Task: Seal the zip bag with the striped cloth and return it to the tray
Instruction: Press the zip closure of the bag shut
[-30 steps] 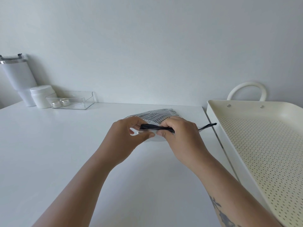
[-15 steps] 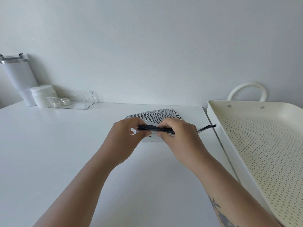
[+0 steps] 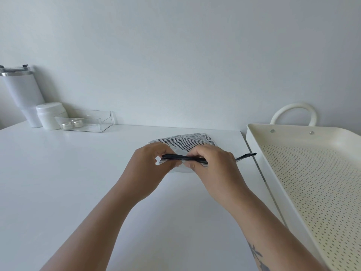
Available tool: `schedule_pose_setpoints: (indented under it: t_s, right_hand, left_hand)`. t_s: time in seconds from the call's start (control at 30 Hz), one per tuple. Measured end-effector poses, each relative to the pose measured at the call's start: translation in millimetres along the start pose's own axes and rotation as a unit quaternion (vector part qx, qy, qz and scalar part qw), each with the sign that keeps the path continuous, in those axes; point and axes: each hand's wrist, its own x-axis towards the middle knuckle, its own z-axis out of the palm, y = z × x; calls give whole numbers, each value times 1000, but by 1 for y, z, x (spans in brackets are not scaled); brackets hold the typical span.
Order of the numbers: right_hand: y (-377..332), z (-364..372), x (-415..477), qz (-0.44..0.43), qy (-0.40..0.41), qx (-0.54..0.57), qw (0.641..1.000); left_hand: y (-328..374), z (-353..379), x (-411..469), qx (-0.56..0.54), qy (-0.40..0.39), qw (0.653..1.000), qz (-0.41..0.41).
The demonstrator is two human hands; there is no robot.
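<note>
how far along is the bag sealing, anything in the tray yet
Done: the striped cloth sits inside the clear zip bag. In hand: the left hand and right hand pinch its black zip strip on the white table. Left: finish sealing, then move it to the cream perforated tray, which holds nothing.

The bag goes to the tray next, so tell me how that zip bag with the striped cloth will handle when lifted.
The zip bag probably sags: thin clear film around folded striped cloth. It looks light, holding only fabric. The film may be slippery, so gripping the dark zip strip, as the left hand and right hand do, seems safest.
</note>
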Motion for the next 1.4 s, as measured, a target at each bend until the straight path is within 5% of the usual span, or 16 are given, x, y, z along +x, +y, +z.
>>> schedule_pose_setpoints:
  t_s: [0.63, 1.4]
  right_hand:
    - [2, -1, 0, -10, -2, -12, 1000]
    - [9, -5, -1, 12, 9, -66, 998]
  left_hand:
    - [1, 3, 2, 43, 22, 997, 53]
    - [-11, -13, 3, -1, 13, 998, -64]
